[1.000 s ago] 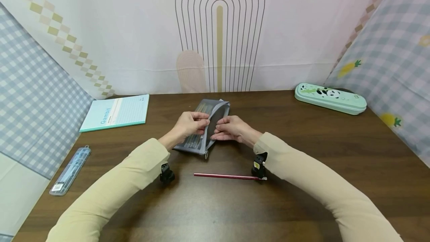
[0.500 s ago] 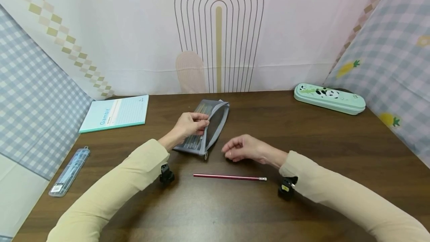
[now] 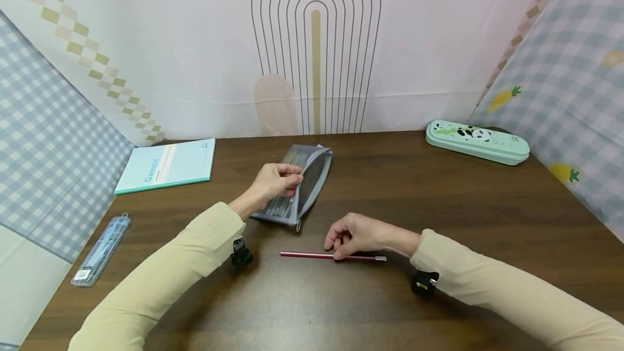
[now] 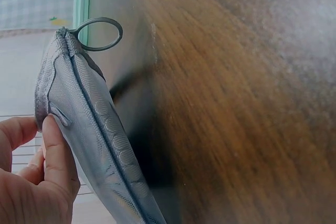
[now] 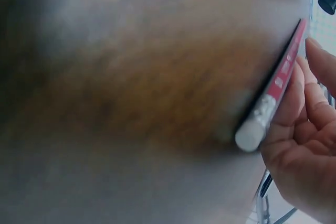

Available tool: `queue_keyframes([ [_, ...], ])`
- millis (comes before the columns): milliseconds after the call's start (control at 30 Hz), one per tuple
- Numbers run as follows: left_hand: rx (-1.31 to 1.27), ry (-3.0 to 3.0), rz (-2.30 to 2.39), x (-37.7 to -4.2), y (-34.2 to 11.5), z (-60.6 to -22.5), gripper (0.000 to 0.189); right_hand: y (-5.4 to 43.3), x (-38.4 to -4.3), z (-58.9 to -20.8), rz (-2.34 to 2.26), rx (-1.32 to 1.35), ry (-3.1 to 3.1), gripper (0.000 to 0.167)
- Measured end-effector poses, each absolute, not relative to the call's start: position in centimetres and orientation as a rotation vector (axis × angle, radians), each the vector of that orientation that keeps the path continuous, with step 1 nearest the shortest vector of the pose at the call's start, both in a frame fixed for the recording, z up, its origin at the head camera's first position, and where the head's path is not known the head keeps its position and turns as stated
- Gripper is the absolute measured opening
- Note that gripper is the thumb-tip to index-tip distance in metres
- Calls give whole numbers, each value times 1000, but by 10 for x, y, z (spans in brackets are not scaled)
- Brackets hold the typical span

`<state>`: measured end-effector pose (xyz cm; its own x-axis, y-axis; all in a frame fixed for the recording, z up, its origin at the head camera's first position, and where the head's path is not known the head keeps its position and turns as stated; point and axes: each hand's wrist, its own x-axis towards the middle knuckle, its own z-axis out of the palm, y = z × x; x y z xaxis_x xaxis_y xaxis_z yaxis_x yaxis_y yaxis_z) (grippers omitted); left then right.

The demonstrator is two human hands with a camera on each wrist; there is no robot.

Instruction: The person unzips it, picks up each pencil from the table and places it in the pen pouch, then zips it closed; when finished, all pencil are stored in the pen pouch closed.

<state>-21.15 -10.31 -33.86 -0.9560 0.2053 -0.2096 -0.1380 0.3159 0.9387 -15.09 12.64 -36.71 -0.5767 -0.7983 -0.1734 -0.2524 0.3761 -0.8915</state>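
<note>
A grey mesh zip pencil pouch, with pencil-like sticks showing through its side, lies unzipped near the middle of the table. My left hand pinches the near edge of its opening between thumb and fingers; the left wrist view shows this grip on the pouch up close, beside the ring zip pull. A red pencil with a white eraser lies on the table in front of the pouch. My right hand is right at the middle of it, fingers loosely bent, thumb overlapping the pencil.
A light blue notebook lies at the back left, and a slim clear plastic case at the left edge. At the back right sits a mint panda pencil box. Patterned cloth walls enclose the brown table.
My right hand has left the pouch's opening and moved towards me, down to the red pencil. The left hand has stayed on the pouch edge, and the pouch stands open.
</note>
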Motion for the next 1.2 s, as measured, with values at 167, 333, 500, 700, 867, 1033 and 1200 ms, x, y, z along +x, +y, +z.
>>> queue_keyframes([
  [167,61,2294,1689,-213,-103,-340,33,122,-145,-365,-995,-1060,2218,11],
  [333,51,2286,1700,-213,-102,-340,34,120,-143,-365,-908,-1095,2306,12],
  [500,51,2283,1704,-212,-103,-339,34,119,-144,-365,-893,-1075,2314,11],
  [700,72,2289,1691,-211,-103,-339,35,125,-145,-366,-1065,-997,2197,7],
  [867,81,2293,1679,-212,-103,-341,35,130,-148,-362,-1276,-827,2082,7],
  [1033,77,2293,1689,-213,-102,-341,34,133,-157,-354,-1524,-529,2027,16],
  [1200,62,2288,1695,-214,-102,-341,34,124,-171,-354,-1744,-224,1879,32],
])
